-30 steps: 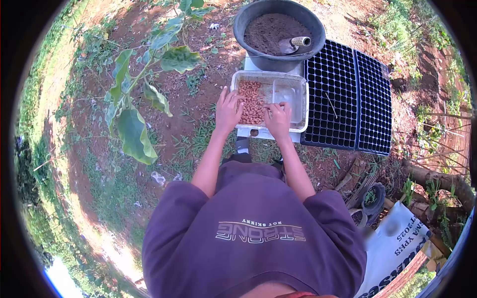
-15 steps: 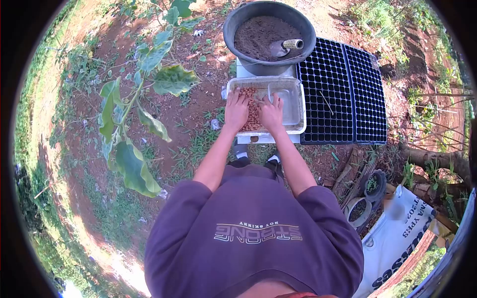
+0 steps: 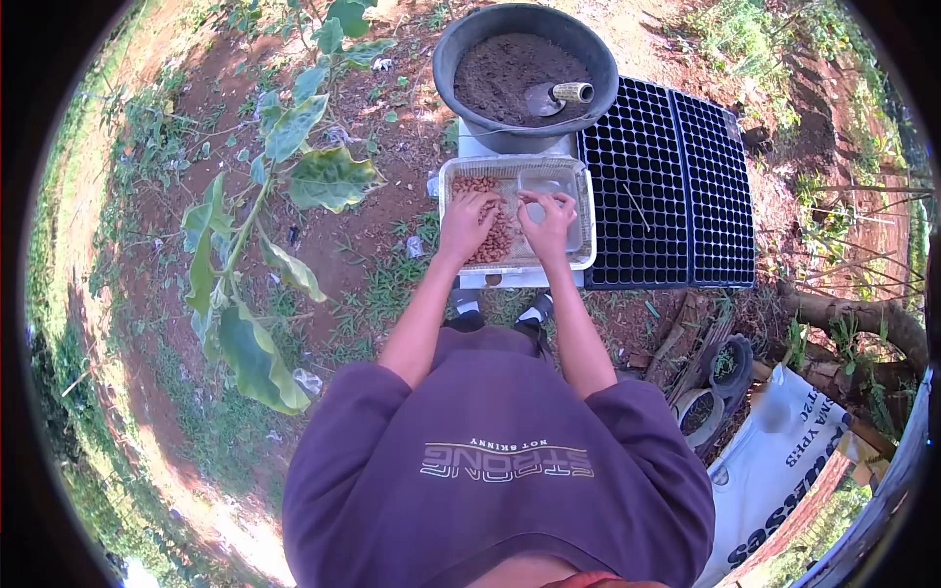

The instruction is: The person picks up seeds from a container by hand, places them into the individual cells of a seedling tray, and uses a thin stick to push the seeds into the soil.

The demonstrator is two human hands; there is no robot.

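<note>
A shallow cream-coloured tray (image 3: 591, 230) holds a spread of reddish-brown seeds, perhaps shelled peanuts (image 3: 495, 243), in its left half. Over these seeds rests my left hand (image 3: 467, 227), its fingers bent together and tips pointing right; what they grip, if anything, is hidden. Above the tray's right half, my right hand (image 3: 549, 225) has thumb and fingertips drawn into a pinch. Anything between them is too small to make out. A clear plastic container (image 3: 561, 180) lies in the right half of the tray, partly behind my right hand.
Beyond the tray stands a dark basin (image 3: 446, 73) of soil with a trowel (image 3: 570, 93) in it. Black seedling trays (image 3: 637, 176) lie to the right, a thin stick (image 3: 636, 206) on them. A leafy plant (image 3: 260, 206) rises at left; pots (image 3: 730, 363) and a printed sack (image 3: 774, 480) lie lower right.
My right hand has lifted off the tray's middle, and its fingers have come into a pinch. The left hand's fingers have drawn together over the seeds. The view has shifted slightly.
</note>
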